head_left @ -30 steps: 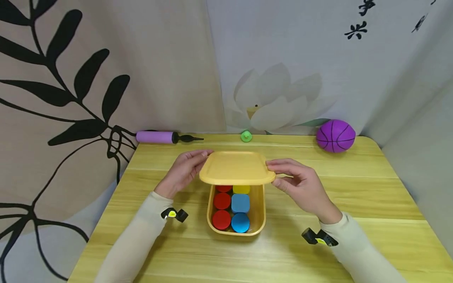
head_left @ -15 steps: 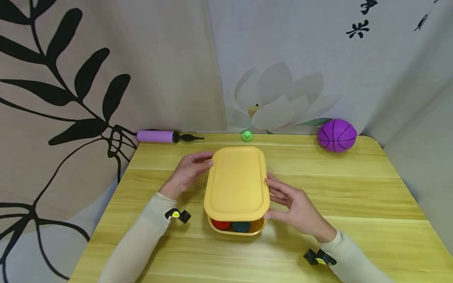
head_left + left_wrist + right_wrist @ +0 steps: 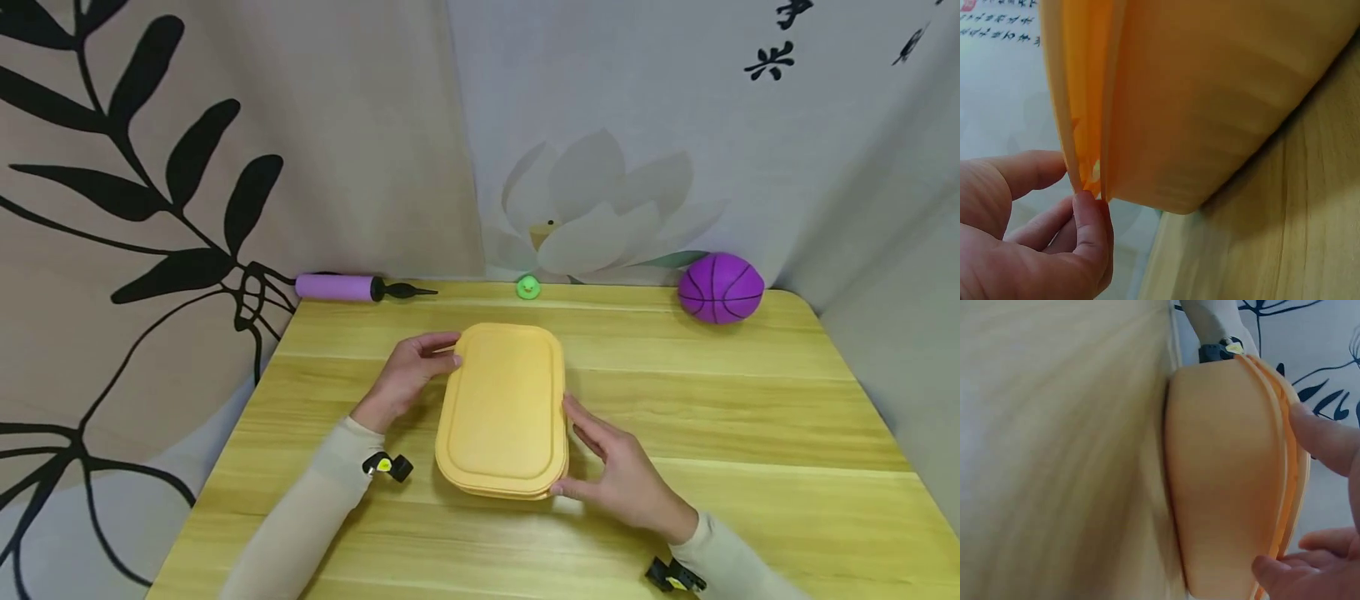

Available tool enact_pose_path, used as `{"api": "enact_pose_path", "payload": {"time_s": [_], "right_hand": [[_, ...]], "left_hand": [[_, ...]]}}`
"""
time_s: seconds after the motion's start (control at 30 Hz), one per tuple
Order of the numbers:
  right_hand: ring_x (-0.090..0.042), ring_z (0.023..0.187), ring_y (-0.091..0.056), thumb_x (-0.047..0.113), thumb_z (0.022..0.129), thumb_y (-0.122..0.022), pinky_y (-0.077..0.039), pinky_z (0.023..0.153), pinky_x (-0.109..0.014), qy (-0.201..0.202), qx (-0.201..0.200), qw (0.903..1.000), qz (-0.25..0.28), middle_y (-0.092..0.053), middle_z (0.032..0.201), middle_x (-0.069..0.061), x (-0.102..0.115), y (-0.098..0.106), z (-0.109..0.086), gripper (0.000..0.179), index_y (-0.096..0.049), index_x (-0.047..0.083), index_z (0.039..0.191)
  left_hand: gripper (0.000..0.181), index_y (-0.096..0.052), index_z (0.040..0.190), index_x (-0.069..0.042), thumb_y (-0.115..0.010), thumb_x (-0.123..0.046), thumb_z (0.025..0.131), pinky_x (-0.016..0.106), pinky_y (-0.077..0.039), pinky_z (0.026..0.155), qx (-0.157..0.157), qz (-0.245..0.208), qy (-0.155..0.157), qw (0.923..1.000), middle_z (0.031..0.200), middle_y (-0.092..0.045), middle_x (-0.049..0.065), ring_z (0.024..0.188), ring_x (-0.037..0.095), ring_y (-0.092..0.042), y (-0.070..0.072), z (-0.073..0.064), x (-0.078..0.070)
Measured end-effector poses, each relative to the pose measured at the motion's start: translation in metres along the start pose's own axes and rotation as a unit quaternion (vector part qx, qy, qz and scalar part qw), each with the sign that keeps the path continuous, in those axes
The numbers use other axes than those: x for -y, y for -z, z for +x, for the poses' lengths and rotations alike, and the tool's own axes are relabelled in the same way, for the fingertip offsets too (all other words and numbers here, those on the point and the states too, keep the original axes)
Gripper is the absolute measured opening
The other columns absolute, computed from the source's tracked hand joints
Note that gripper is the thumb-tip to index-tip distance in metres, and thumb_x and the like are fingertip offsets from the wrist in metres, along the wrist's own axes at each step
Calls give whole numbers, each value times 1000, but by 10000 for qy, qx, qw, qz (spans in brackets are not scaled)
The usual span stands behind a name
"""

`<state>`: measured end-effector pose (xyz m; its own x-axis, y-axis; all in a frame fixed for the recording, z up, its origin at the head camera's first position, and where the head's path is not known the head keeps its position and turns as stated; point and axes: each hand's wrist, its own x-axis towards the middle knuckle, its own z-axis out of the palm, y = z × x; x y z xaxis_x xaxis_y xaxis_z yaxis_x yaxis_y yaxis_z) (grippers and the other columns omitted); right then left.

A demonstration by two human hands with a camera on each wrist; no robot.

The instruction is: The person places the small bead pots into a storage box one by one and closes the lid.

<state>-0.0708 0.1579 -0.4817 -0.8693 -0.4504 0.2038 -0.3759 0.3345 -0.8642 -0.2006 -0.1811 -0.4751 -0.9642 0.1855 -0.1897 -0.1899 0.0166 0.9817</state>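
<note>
A yellow lid (image 3: 502,400) lies over a yellow rectangular box in the head view and hides what is inside. The left wrist view shows a gap between the lid's rim and the box (image 3: 1210,106). My left hand (image 3: 408,375) pinches the lid at its far left corner, its thumb on the rim. At the near right corner, my right hand (image 3: 618,475) holds the lid's edge between thumb and spread fingers. From the right wrist view, the box (image 3: 1222,469) stands on the table, with a narrow slit under the lid.
Along the back of the wooden table (image 3: 750,467) lie a purple hand pump (image 3: 337,287), a small green toy (image 3: 528,287) and a purple ball (image 3: 722,288) with basketball lines. A patterned curtain (image 3: 360,142) hangs behind.
The lid has come down from a tilt over the far end to cover the box, hiding the red, blue and yellow pieces. My right hand has moved nearer to me along its edge.
</note>
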Motion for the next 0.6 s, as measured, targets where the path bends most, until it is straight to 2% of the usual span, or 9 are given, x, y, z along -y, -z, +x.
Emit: {"api": "enact_pose_path", "payload": {"time_s": [0.13, 0.33, 0.6], "right_hand": [[-33, 153, -37, 34, 81, -94, -45, 112, -31, 27, 67, 9999, -108, -28, 173, -17, -4, -2, -5, 106, -36, -3, 162], [-35, 145, -51, 28, 84, -93, -54, 105, -40, 161, 4, 9999, -44, -28, 172, -17, -10, 0, -7, 96, -41, -5, 158], [-37, 140, -57, 37, 86, -90, -57, 100, -35, -221, -153, 9996, -47, -29, 172, -14, -11, 0, -3, 87, -51, -3, 152]], "left_hand": [[50, -65, 141, -1, -78, 0, 92, 29, -60, 92, -92, 68, 17, 9999, 141, -66, 23, 117, 17, -70, -4, 1, 3], [50, -66, 141, -4, -80, -5, 93, 28, -60, 90, -59, 212, 57, 9997, 148, -63, 16, 118, 18, -70, -8, 2, 9], [53, -61, 146, -4, -77, -3, 95, 32, -62, 87, 101, -34, 127, 9999, 154, -57, 15, 108, 18, -74, -10, -1, 14]]}}
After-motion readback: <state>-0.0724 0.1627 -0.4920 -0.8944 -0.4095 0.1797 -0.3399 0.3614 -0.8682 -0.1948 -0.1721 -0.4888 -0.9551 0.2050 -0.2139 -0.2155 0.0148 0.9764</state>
